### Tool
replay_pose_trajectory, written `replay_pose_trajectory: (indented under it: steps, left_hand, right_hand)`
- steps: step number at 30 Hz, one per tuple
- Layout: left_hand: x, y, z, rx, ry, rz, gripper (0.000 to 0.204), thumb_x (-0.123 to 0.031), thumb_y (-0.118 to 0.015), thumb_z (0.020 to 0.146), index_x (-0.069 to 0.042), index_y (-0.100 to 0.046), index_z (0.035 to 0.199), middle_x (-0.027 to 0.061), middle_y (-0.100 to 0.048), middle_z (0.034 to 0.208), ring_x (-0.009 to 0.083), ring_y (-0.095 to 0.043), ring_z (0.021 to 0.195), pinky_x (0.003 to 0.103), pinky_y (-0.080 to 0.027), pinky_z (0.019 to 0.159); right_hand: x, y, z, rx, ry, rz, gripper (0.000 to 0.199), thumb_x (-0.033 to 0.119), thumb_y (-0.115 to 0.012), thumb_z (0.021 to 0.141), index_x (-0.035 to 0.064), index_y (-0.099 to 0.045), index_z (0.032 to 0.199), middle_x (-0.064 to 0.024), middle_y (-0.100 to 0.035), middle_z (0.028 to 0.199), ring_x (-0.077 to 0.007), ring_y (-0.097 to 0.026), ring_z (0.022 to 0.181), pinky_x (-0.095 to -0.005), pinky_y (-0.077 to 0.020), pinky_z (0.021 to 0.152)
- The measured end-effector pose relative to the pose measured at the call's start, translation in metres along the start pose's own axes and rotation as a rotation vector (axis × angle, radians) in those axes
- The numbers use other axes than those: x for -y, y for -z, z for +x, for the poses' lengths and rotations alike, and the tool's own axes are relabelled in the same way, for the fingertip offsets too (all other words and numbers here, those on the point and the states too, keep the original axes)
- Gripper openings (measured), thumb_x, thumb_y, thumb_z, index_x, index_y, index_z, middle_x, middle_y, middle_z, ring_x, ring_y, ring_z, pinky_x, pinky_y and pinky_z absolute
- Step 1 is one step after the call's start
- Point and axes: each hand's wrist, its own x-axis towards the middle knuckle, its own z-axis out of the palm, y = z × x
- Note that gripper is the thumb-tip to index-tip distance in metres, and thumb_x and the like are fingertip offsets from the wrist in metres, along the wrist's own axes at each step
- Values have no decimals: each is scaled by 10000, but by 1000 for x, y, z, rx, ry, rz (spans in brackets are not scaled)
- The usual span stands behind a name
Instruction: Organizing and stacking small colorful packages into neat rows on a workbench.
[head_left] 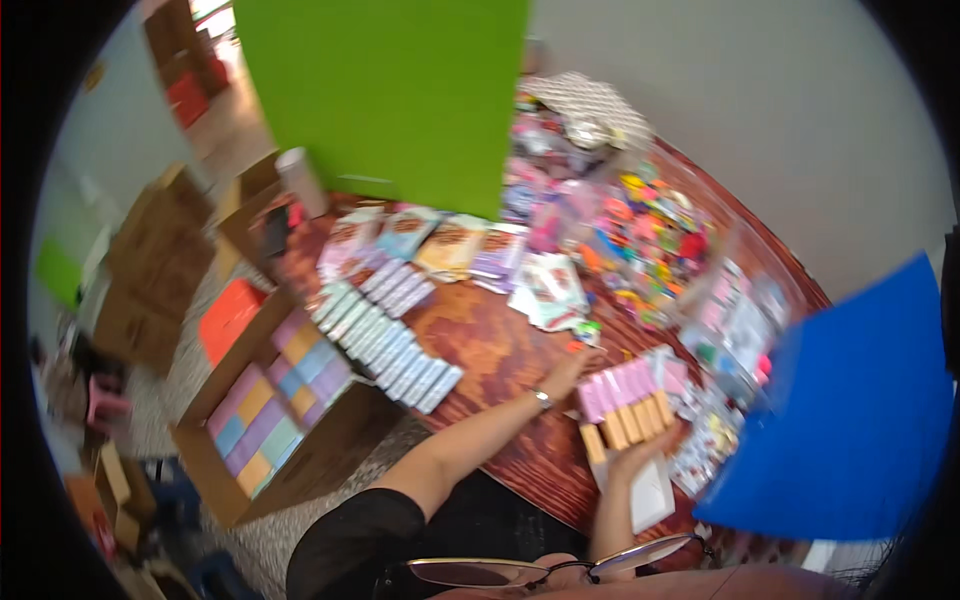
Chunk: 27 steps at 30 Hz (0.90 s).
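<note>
My left hand [570, 374], with a bracelet on its wrist, reaches over the red-brown table [470, 335]. Its blurred fingers are close to a small green-and-white piece [588, 331] and an orange one; whether it grips anything is unclear. To the right, a row of small pink-and-tan boxes [627, 397] stands side by side. My right hand [642, 456] is curled against the near right end of that row, gripping it, its fingertips partly hidden. Below the boxes lies a white box or tray [653, 497].
An open carton [330, 455] holds pastel boxes, left of rows of pale boxes [385, 345]. Pouches [455, 245] lie along the back edge. Colourful small toys [655, 240] fill clear bags at right. Green [390, 95] and blue [850, 410] panels border the table.
</note>
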Motion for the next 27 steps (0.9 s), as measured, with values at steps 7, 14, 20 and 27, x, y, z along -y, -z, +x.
replay_pose_trajectory:
  steps: [7,14,20,27]
  left_hand:
    - [-141,38,-199,-573,-747,931,223,-91,-641,927,-19,-658,1137,126,-672,1004,225,-655,916,320,-506,825]
    - [-163,165,-262,-955,-503,1764,413,-277,-695,863,-32,-635,1191,165,-561,1094,348,-507,1037,457,-438,870]
    - [-162,156,-269,-873,-614,1987,512,-353,-724,819,-42,-626,1214,176,-523,1257,357,-471,1137,493,-412,900]
    - [-149,155,-267,-761,-649,1774,494,-309,-765,787,0,-610,1140,125,-607,1085,311,-549,980,412,-455,835]
  right_hand:
    - [88,-9,-46,433,602,-392,443,161,-449,1009,-68,-445,1389,-213,-505,1375,-299,-463,1309,-416,-342,1120]
    - [-14,-94,-140,1138,-343,-351,569,154,-589,990,57,-334,1489,-154,-504,1340,-239,-605,1090,-316,-534,854]
    - [-36,-128,-175,1045,-822,-286,604,226,-555,1019,161,-249,1536,-106,-481,1376,-233,-597,1090,-428,-521,880]
    - [-84,-133,-169,976,-862,-246,505,246,-534,1032,133,-333,1482,-98,-523,1340,-217,-539,1190,-427,-482,943]
